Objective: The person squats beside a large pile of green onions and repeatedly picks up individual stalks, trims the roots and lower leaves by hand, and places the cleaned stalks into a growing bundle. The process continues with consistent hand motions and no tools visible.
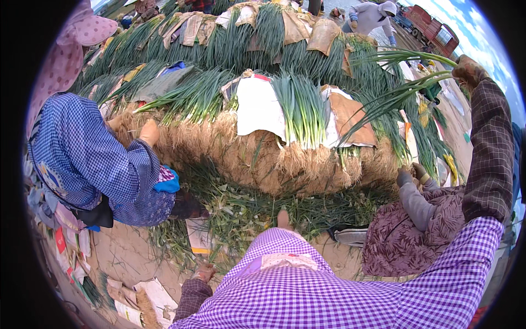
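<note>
My right hand is raised at the far right, closed around a few green onions. Their long green leaves hang left and downward over the pile. At lower left, beside my purple checked clothing, is my left hand; its fingers are partly hidden, and no object shows in it. Before me stretches a long heap of green onions, with a mass of tan roots turned towards me. A white sheet and a brown paper sack piece lie on the heap.
A person in blue checks handles roots on the left. On the right, a gloved person works at the heap's edge. Leaf trimmings cover the ground. Farther back are another onion row, a hooded person and a red truck.
</note>
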`<state>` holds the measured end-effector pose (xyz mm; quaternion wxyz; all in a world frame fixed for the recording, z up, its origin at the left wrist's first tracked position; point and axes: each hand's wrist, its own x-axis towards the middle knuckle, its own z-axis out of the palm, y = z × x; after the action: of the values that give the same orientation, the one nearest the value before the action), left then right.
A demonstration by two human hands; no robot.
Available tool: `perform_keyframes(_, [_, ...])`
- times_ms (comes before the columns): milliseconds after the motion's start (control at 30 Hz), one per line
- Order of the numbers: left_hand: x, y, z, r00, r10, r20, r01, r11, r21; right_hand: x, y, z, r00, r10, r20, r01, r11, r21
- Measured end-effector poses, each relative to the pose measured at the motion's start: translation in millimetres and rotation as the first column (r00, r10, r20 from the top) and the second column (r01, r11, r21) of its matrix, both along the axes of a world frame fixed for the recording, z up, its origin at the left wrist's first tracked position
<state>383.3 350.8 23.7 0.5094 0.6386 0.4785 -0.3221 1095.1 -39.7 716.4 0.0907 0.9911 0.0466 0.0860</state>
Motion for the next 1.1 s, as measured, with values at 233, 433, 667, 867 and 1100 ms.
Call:
perform_keyframes(233, [45, -7, -17, 0.997, 0.079, 0.019, -0.08, 0.995, 0.057, 198, -4, -115, 0.98, 0.069, 0.185, -0.132, 0.925, 0.355])
perform_keyframes(433, [150, -10, 46, 0.996, -0.092, 0.006, 0.091, 0.994, 0.066, 167, 49, -486, 0.847, 0.499, -0.182, 0.348, -0.261, 0.901])
perform_keyframes(667, [238, -8, 18, 0.899, 0.395, 0.19, -0.344, 0.904, -0.252, 20, 115, -637, 0.404, 0.558, -0.725, 0.727, 0.285, 0.624])
perform_keyframes(867, [451, -1, 66, 0.812, 0.428, 0.396, -0.225, 0.856, -0.465, 76, 100, -620, 0.255, 0.464, -0.848, 0.464, 0.711, 0.529])
perform_keyframes(1100, [614, -19, 38, 0.844, 0.423, 0.328, -0.343, 0.898, -0.276, 76, 127, -583, 0.537, 0.251, -0.805, 0.12, 0.922, 0.368])
